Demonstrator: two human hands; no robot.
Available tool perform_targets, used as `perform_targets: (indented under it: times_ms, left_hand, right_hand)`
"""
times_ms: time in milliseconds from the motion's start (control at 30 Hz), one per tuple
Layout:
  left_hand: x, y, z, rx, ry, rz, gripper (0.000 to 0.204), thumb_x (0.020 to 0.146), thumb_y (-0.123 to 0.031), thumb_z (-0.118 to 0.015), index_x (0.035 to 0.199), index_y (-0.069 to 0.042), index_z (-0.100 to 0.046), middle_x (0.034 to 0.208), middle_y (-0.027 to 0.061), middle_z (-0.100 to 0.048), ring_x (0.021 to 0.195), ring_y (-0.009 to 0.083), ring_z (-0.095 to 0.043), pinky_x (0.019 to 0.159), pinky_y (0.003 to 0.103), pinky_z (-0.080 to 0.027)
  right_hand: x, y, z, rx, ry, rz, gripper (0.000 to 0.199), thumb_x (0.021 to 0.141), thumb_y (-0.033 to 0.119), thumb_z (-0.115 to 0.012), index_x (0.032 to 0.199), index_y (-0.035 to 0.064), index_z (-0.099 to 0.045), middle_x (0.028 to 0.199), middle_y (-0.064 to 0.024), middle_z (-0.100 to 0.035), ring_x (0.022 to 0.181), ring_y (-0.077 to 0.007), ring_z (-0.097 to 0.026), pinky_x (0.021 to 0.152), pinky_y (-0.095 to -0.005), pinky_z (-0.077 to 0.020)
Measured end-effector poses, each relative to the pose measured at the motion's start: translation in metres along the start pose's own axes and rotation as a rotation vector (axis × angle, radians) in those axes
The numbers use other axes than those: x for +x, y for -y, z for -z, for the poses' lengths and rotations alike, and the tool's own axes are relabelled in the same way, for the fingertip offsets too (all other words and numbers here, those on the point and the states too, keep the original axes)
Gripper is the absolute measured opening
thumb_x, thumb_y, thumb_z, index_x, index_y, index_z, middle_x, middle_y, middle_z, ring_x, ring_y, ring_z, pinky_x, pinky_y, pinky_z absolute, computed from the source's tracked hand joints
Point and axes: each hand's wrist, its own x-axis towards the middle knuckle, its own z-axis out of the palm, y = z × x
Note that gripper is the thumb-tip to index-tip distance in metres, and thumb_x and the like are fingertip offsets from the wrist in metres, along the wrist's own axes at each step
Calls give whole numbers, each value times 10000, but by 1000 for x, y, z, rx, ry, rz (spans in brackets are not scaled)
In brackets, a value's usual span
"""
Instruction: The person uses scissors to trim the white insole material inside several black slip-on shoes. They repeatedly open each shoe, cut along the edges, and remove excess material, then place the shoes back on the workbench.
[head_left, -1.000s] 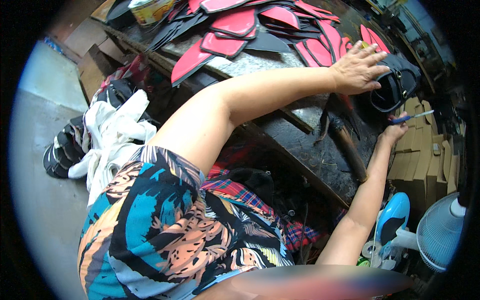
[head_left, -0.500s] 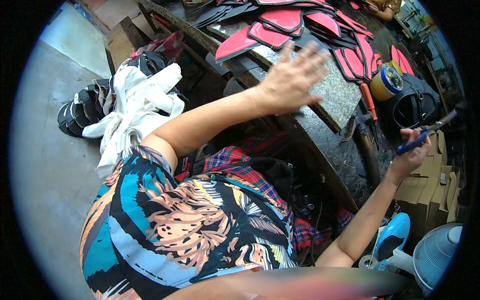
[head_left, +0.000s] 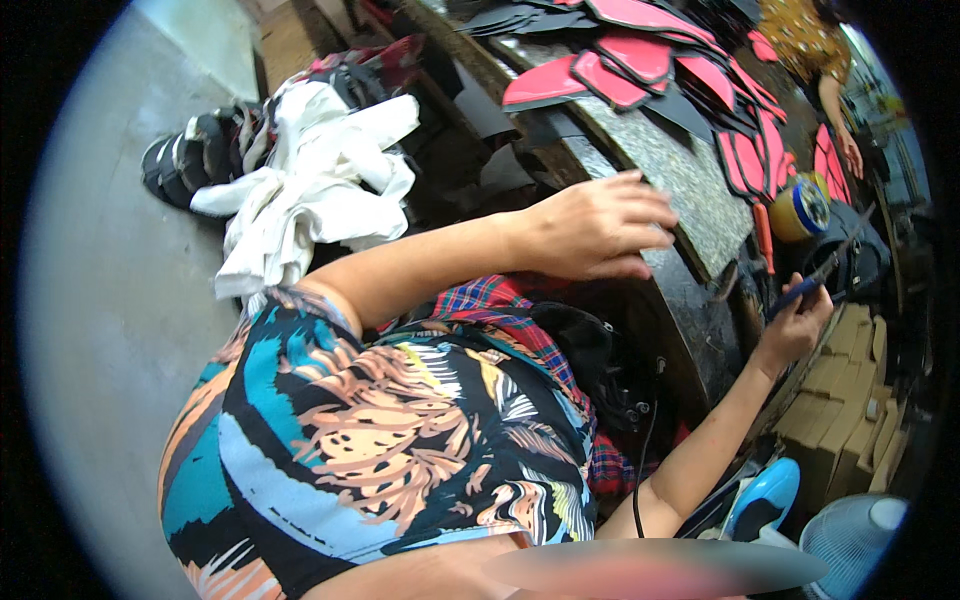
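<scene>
My left hand hangs over the near edge of the workbench, beside a speckled stone slab. Its fingers are loosely bent and apart, with nothing in them. Off to the right, my right hand is closed on blue-handled scissors, whose blades point up and away. Pink pieces with black edging lie overlapping on and behind the slab. A red-handled tool lies by the slab's right end, near a yellow jar with a blue rim.
White cloth and black shoe-like pieces are heaped at left. Cardboard, a blue-topped object and a fan stand at right. Beyond the bench is another person's arm. A black bag-like item sits past the jar.
My left hand has drawn back from above the slab toward the bench edge, its spread fingers now bending. My right hand, still holding the scissors, has moved slightly left and lower. The view has shifted.
</scene>
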Motion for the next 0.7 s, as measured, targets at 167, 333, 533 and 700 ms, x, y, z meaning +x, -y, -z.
perform_targets:
  times_ms: [167,333,533,700]
  left_hand:
    - [-4,44,-34,439,-56,197,501,956,-421,-628,1372,-143,-609,1509,124,-522,1446,319,-436,1204,502,-319]
    - [-18,59,-59,370,-307,84,434,907,-272,-625,1320,-142,-647,1438,62,-607,1385,246,-525,1198,448,-346]
    - [-16,55,-54,341,-299,88,432,895,-240,-617,1314,-141,-652,1445,70,-603,1383,241,-529,1184,444,-361]
    - [-12,48,-50,354,-259,129,451,897,-233,-623,1337,-138,-645,1444,56,-605,1379,247,-533,1190,439,-335]
  right_hand:
    - [2,-5,0,102,65,-38,421,1026,396,-629,1205,16,-607,1019,-85,-754,860,-154,-730,742,-287,-570]
    - [2,3,3,-171,85,89,389,1008,415,-644,1196,75,-637,1041,-60,-777,923,-202,-755,761,-325,-580]
    - [-2,8,3,-175,90,101,392,968,397,-686,1217,98,-639,1045,-112,-763,939,-295,-751,756,-389,-571]
    - [-3,11,3,-216,71,99,421,958,444,-687,1187,94,-636,975,-134,-750,883,-321,-748,720,-417,-557]
